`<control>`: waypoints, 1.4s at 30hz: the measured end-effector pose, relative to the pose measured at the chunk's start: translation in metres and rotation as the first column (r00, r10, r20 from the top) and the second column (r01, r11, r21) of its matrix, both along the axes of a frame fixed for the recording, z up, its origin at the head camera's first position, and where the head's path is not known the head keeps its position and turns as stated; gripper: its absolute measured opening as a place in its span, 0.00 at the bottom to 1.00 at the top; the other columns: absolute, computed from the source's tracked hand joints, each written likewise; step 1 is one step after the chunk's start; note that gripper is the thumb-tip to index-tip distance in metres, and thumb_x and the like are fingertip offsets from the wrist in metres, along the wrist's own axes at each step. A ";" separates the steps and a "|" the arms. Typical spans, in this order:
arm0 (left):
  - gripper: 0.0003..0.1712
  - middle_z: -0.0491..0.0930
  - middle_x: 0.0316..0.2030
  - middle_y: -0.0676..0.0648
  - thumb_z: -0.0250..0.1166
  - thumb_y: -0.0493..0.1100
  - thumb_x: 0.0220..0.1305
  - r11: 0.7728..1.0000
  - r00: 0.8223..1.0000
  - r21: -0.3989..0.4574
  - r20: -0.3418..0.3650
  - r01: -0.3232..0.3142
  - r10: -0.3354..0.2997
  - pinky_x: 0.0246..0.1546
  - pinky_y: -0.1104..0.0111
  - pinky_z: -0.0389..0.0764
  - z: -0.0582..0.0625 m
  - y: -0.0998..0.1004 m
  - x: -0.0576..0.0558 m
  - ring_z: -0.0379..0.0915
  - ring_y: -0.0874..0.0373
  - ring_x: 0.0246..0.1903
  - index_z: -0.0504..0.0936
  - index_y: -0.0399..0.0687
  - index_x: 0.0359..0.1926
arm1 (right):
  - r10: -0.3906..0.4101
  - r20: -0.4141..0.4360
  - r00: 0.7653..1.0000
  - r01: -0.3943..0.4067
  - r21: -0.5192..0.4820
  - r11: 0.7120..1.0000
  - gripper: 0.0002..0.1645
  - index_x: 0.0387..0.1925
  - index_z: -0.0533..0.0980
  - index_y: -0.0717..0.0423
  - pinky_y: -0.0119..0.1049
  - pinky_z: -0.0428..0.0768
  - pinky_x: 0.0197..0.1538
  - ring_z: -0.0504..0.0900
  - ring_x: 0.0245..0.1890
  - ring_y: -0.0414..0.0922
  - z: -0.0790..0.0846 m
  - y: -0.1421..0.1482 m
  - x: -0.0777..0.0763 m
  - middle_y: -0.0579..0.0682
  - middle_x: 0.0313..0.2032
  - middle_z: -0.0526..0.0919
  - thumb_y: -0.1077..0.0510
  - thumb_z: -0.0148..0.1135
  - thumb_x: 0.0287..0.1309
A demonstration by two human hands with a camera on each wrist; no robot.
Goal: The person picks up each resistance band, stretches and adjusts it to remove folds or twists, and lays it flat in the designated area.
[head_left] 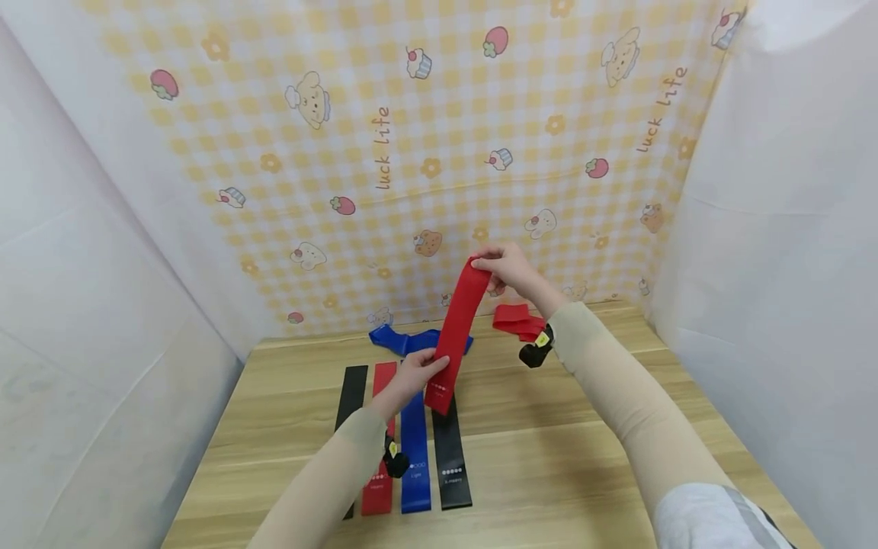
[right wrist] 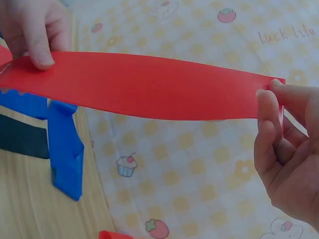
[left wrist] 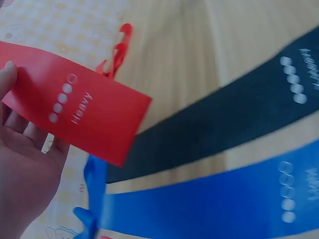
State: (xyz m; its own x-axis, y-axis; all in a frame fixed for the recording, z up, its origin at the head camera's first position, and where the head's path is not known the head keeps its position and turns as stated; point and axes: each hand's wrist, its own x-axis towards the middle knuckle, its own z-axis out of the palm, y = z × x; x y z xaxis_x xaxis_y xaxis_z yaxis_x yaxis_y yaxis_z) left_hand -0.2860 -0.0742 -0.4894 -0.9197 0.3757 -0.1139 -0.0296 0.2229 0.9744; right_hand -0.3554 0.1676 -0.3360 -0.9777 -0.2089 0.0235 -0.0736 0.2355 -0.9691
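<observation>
A flat red strip of smooth, rubbery band (head_left: 458, 320), printed "Heavy" in white beneath a row of dots, is held up on a slant above the table, its lower end in front of the upper part of a black strip. The left hand (head_left: 414, 374) pinches it near the printed end, thumb on the face; the right hand (head_left: 509, 268) grips the upper end between thumb and fingers. Below, four flat strips lie side by side: a black band (head_left: 351, 396) at the left, a red band (head_left: 381, 488), a blue band (head_left: 414, 457) marked "Light" and the other black band (head_left: 450, 465), printed with five filled dots. Behind them lies a crumpled, glossy blue band (head_left: 392, 340), and to its right a loosely folded red band (head_left: 513, 316). The table (head_left: 535, 457) has a pale wood-grain top with long streaks. At its back edge hangs a yellow-and-white checked cloth (head_left: 411, 114) with cupcakes, strawberries, flowers and "luck life" lettering; plain, slightly creased white sheets (head_left: 89, 267) close off both sides. Beige sleeves (head_left: 631, 396) cover the forearms, and a small black device (head_left: 537, 349) sits at each wrist.
</observation>
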 end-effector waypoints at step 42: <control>0.22 0.82 0.39 0.43 0.66 0.43 0.65 0.987 0.967 0.077 0.203 0.139 -0.152 0.30 0.64 0.84 -0.022 -0.036 0.115 0.82 0.52 0.31 0.77 0.37 0.56 | 0.044 0.161 0.986 -0.033 -0.070 0.997 0.22 0.60 0.74 0.64 0.36 0.82 0.24 0.79 0.18 0.42 -0.095 0.029 0.020 0.53 0.32 0.83 0.63 0.58 0.65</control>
State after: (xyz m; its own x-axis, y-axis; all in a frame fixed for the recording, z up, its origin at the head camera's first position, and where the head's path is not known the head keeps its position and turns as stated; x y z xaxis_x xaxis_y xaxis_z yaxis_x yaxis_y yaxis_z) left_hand -0.1710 -0.1099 -0.5117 -0.8133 0.5161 -0.2686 -0.2042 0.1792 0.9624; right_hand -0.3357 0.1971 -0.4313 -0.9608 -0.2500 -0.1194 0.0780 0.1695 -0.9824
